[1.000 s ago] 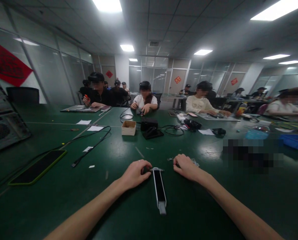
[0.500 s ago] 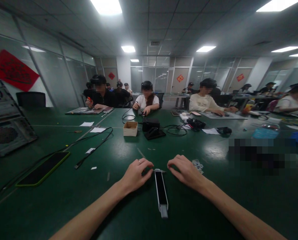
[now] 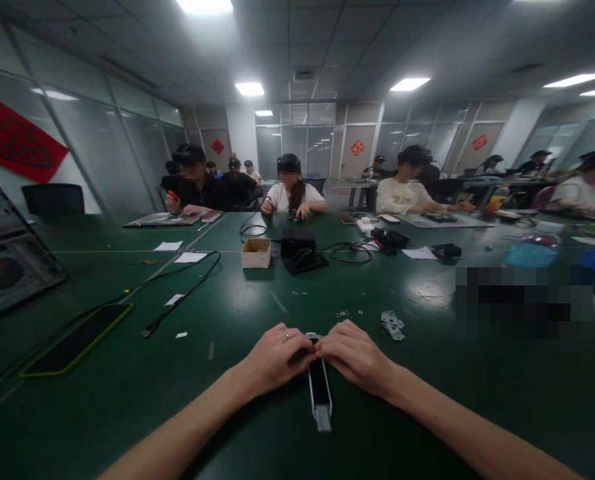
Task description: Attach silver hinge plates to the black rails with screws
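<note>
A long narrow piece [image 3: 320,387] with a white rim, a dark middle and a grey tab at its near end lies on the green table in front of me. Over its far end, the fingertips of my left hand [image 3: 280,357] are pinched together. My right hand [image 3: 357,357] meets them from the other side, its fingers closed too. Whatever sits between the fingertips is hidden. Beyond my right hand are several tiny rings [image 3: 344,313], and a small cluster of grey plates with holes [image 3: 392,325] lies to its right.
A phone-like slab with a green edge [image 3: 80,340] and a black cable [image 3: 184,293] lie to the left. Farther off stand an open box [image 3: 256,254] and a black device [image 3: 300,250]. A computer case [image 3: 12,247] stands far left. Several people sit across the table.
Both hands have come together over the far end of the narrow piece, where they were apart on either side. The tiny rings and the grey plates are now uncovered.
</note>
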### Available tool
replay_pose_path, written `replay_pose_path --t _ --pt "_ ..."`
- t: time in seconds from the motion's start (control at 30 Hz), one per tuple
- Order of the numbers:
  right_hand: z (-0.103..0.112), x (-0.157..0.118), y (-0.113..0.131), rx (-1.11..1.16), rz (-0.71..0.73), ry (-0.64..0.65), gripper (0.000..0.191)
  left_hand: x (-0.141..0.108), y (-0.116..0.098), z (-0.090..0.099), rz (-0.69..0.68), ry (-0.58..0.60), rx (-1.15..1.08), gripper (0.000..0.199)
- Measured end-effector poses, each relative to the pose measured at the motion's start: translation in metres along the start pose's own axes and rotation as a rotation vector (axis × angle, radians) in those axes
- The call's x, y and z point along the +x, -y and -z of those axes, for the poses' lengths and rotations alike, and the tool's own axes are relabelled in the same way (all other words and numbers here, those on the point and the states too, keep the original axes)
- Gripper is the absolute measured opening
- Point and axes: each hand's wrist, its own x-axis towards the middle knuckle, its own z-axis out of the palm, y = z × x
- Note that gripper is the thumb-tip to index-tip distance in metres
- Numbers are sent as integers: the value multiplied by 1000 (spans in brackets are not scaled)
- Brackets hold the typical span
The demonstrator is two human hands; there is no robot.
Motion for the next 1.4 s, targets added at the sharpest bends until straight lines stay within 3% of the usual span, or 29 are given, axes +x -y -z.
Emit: replay_pose_path --t 0.13,0.23,0.33,0.5,0.63,0.87,1.4 --pt "3 4 -1 -35 -39 -1 20 1 3 9 88 21 4 11" --pt "8 2 -10 -90 -135 26 17 1 12 15 228 14 -45 10" --pt "12 -4 -21 -141 -261 127 14 -1 22 15 375 19 -128 5" --pt "17 -8 -26 -142 -388 316 12 0 26 16 484 53 -203 9" --pt "17 -5 -20 -127 -421 388 13 1 23 20 462 118 -280 18" --pt "11 -2 -17 -132 -374 384 13 -2 27 16 455 130 -311 17" --pt "8 0 -19 -177 -327 393 15 0 20 -1 473 30 -351 21"
